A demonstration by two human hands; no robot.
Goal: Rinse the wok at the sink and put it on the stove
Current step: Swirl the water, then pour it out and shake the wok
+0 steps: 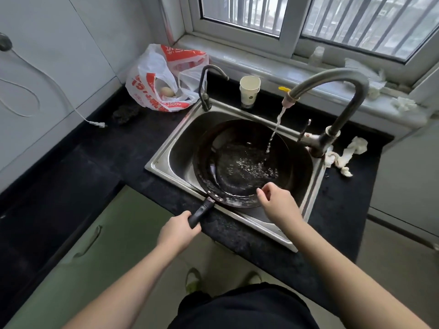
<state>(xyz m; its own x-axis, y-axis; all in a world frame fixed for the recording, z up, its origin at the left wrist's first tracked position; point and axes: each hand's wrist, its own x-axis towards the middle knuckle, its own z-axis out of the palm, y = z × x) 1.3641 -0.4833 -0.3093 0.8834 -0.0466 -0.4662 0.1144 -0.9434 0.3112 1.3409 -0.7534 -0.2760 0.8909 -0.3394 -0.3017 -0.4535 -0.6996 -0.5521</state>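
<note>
The dark wok (240, 162) sat inside the steel sink (166, 148), nearly filling the basin, with its rim tilted toward the near edge and its black handle (202, 213) reaching out over the sink's front lip and the dark tabletop (107, 148). The left hand (177, 230) was wrapped around the end of that handle, fingers curled over it. The right hand (276, 204) hovered at the wok's near rim with its fingers loosely bent and thumb and forefinger drawn close together; whether they pinched the rim or only touched it could not be told. A thin stream of water (273, 136) fell from the curved grey faucet (342, 91) at the back right of the sink and splashed into the pooled water in the bottom of the wok. A smaller dark tap (206, 86) stood at the sink's back left corner, and stacked paper cups (249, 91) stood just behind the basin. A red-and-white plastic bag (161, 77) lay in the corner of the tabletop, with a white power cord and plug (98, 124) trailing nearby. Crumpled white tissue (346, 153) lay to the right of the faucet base.
</note>
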